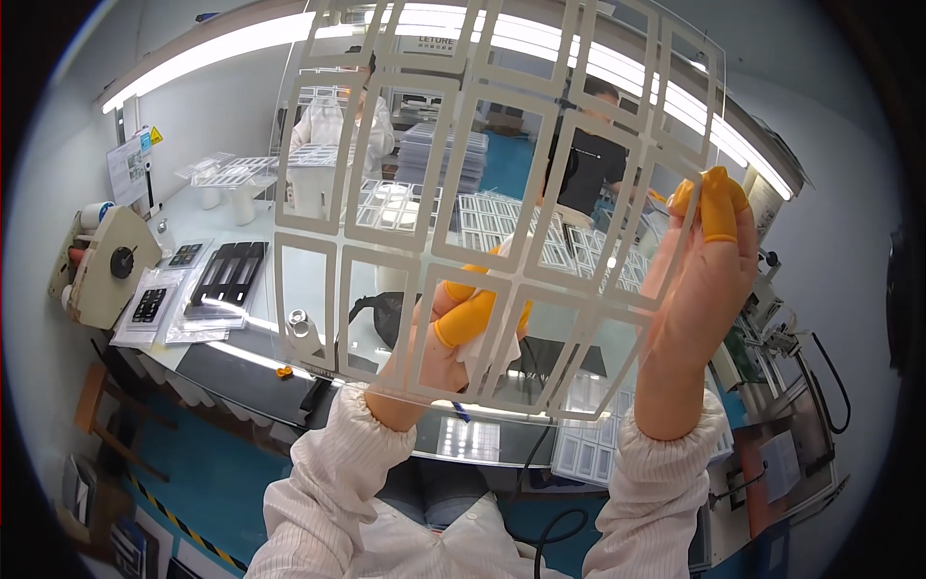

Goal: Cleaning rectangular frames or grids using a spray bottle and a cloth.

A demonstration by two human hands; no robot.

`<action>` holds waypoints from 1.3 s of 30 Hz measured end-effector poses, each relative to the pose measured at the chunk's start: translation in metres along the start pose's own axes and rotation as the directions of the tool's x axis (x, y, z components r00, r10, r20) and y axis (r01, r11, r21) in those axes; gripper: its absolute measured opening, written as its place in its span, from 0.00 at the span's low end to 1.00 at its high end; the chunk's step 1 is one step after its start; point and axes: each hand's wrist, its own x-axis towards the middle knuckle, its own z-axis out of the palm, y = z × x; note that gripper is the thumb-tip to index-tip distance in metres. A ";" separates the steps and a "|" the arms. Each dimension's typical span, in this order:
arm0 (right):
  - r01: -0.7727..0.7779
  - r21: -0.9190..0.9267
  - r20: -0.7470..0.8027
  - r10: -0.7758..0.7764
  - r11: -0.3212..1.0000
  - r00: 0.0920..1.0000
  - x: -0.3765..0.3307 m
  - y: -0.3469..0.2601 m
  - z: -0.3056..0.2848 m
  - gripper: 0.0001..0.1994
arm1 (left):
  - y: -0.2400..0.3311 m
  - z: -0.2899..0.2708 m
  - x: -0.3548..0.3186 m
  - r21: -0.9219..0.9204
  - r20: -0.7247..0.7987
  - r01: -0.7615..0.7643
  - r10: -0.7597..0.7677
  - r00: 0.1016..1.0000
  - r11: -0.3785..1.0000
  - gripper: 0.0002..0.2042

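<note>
Raised before me is a large clear sheet (526, 275) with pale grey rectangular frames across it, tilted and filling much of the view. My right hand (709, 261), wearing yellow-orange finger cots, pinches its right edge between thumb and fingers. Behind the sheet, seen through it, is my left hand (461, 323), also in finger cots. Its fingers are closed on a crumpled white wipe (494, 359) near the sheet's lower middle. Whether the wipe touches the back surface, I cannot tell.
Left on the table are a beige tape dispenser (114, 261), black strips (230, 278) and a small orange finger cot (284, 372). A silver-capped bottle (301, 324) shows through the sheet. Framed panels (586, 439) lie by my right forearm. Two people work across the table, under a long lamp (222, 53).
</note>
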 end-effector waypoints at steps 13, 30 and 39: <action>0.074 -0.016 0.102 -0.072 0.997 0.992 -0.014 0.014 -0.002 0.07 | -0.003 0.032 0.005 0.337 -0.018 0.200 -0.206 0.978 0.920 0.15; 0.024 0.169 0.068 -0.036 0.985 0.997 -0.030 0.013 -0.002 0.06 | -0.024 0.026 0.006 0.258 -0.100 0.083 -0.059 0.993 0.963 0.15; 0.043 0.190 0.117 -0.066 0.981 0.991 -0.035 0.018 -0.008 0.06 | -0.014 -0.038 -0.025 0.673 -0.303 0.270 -0.077 0.950 0.689 0.23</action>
